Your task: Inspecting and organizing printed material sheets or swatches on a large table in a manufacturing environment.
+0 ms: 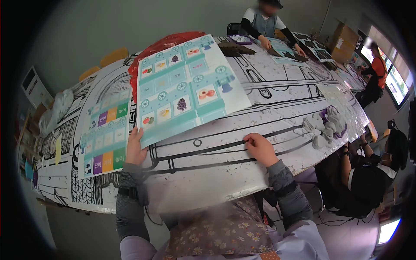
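My left hand (136, 149) is closed on the lower left corner of a large printed sheet (190, 110), which tilts above the table. Teal train cars with fruit pictures run across that sheet in two rows. A second sheet (104, 136), with purple, orange and green blocks, lies on the table left of my left hand. My right hand (261, 148) is loosely curled over the table, right of the raised sheet and apart from it. Its fingertips are partly hidden, and nothing shows in it.
The white table (225, 180) bears black line drawings. Red plastic (167, 40) lies behind the raised sheet. To the right is a heap of pale grey pieces (323, 128) with purple edges. A co-worker (271, 26) handles dark pieces across the table; another person (372, 182) sits at right.
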`<state>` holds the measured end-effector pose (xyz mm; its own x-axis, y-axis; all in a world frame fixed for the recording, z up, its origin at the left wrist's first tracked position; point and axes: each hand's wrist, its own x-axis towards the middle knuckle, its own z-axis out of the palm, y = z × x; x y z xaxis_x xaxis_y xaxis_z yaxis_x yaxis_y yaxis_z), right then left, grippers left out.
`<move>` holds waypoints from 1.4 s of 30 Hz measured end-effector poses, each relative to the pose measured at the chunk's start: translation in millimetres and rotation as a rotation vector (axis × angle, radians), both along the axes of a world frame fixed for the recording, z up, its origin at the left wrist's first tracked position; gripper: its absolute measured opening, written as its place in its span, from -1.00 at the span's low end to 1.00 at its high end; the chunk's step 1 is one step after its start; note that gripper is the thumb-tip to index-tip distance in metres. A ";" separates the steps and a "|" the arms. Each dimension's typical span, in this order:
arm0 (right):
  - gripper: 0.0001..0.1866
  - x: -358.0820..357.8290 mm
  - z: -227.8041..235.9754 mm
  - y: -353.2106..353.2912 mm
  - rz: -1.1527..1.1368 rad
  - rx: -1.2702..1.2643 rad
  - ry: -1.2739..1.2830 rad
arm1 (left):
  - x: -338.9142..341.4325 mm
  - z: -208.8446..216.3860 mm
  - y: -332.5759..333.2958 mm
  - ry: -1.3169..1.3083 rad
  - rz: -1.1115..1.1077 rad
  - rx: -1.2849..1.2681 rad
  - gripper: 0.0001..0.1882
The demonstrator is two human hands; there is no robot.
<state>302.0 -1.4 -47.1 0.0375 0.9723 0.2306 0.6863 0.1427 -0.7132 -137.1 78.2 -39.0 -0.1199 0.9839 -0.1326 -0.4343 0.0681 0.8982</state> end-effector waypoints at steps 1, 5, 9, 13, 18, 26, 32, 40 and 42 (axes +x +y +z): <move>-0.84 0.4 2.8 4.7 0.000 0.008 0.001 | -0.2 0.4 0.1 -0.059 0.006 -0.014 -0.57; -0.77 -2.5 14.0 51.9 0.265 -0.154 -0.289 | 3.6 -6.8 0.2 -0.133 -0.024 0.044 -0.57; -0.71 -38.9 30.7 127.8 0.151 -0.103 -0.405 | -3.9 -4.4 -6.2 -0.150 -0.017 0.086 -0.58; -0.53 -0.6 -18.2 213.8 0.024 0.387 -0.560 | 17.0 -12.0 16.6 -0.162 -0.104 0.109 -0.55; -0.45 -41.3 -0.8 226.1 0.152 0.518 -0.609 | -0.5 3.4 -6.6 -0.140 -0.033 0.050 -0.49; -0.84 -38.4 14.0 199.3 -0.048 0.023 -0.145 | -10.8 -3.8 -2.7 -0.148 0.040 0.055 -0.58; -0.90 -12.4 57.0 146.9 0.214 -0.061 1.085 | -21.1 -24.0 10.5 -0.106 -0.031 0.108 -0.59; -0.89 -16.0 113.8 71.4 0.690 0.065 1.590 | -11.5 -14.4 10.0 -0.156 0.045 0.124 -0.55; -0.90 -22.1 122.2 60.7 0.668 0.109 1.551 | -17.0 -17.9 11.4 -0.201 0.063 0.139 -0.56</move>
<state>279.9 59.4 75.2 -0.1046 0.8939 0.4358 -0.7953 0.1879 -0.5763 -154.1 89.5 -56.9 -0.1669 0.9857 -0.0235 -0.6046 -0.0834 0.7922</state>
